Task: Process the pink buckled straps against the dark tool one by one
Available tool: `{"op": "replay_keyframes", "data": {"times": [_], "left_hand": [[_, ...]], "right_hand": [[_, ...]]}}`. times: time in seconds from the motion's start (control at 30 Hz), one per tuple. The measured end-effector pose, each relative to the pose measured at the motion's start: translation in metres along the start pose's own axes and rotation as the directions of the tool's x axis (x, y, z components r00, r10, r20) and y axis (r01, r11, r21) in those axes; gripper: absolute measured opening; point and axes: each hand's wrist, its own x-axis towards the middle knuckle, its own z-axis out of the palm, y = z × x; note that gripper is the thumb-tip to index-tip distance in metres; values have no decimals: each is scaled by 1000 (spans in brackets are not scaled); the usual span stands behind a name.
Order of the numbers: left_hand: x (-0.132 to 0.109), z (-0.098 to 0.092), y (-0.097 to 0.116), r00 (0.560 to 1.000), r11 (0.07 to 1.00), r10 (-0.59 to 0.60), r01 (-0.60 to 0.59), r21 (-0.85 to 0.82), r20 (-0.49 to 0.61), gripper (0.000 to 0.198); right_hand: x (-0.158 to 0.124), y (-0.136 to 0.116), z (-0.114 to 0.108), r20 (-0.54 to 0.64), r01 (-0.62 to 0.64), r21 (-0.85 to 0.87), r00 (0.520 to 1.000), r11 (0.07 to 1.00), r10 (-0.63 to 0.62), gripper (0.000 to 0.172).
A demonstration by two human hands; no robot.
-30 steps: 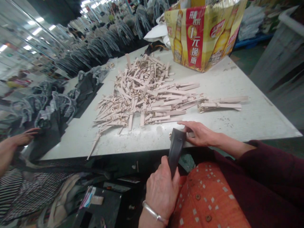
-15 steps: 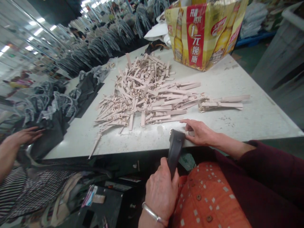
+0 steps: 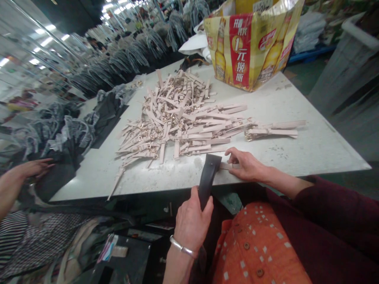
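My left hand is closed round the lower end of a dark grey strap that reaches up over the near edge of the white table. Next to the strap's top end, my right hand rests on the table with its fingers curled, pinching a small beige strap piece against the surface. Just beyond both hands spreads a big heap of beige straps with gold buckles.
A yellow and red printed carton stands at the table's far side. Dark bags with wrapped handles crowd the left. Another person's hand and striped sleeve show at the left edge. A separate bundle of beige straps lies to the right.
My left hand has lifted and shifted the dark strap slightly left, its top now farther onto the table. The right hand has curled onto the beige piece.
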Motion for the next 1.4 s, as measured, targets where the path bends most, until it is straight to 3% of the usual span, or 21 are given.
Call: {"op": "replay_keyframes", "data": {"times": [0.17, 0.4, 0.57, 0.7, 0.8, 0.9, 1.07, 1.2, 1.4], "left_hand": [[-11, -5, -17, 996, 996, -68, 71, -60, 57, 26], [-4, -7, -9, 996, 999, -21, 24, -32, 90, 26], [16, -7, -8, 998, 1000, -5, 6, -18, 64, 31], [12, -6, -15, 999, 999, -13, 16, -50, 50, 32], [-1, -8, -22, 998, 995, -21, 27, -100, 62, 29], [-15, -11, -28, 997, 984, -17, 29, -174, 69, 26], [-29, -14, -34, 993, 976, -17, 43, -215, 121, 24], [-34, -15, -34, 982, 974, -13, 55, -221, 186, 26], [-33, -14, -35, 975, 980, 19, 26, -197, 223, 24]], "right_hand": [[1, -1, -1, 16, 47, -115, 999, 992, -46, 29], [2, 2, 1, 52, 127, -142, 991, 982, -121, 27], [4, -5, 2, 57, 93, -239, 995, 967, -82, 29], [9, -12, 2, 73, 35, -302, 997, 953, -13, 23], [9, -12, 1, 53, 45, -287, 998, 957, -31, 18], [3, -9, -1, 23, 135, -254, 991, 958, -133, 11], [-11, -7, -5, 62, 298, -223, 954, 928, -292, 17], [-15, -9, -7, 127, 341, -210, 939, 916, -321, 19], [-9, -7, -8, 129, 301, -67, 948, 951, -291, 12]]}}
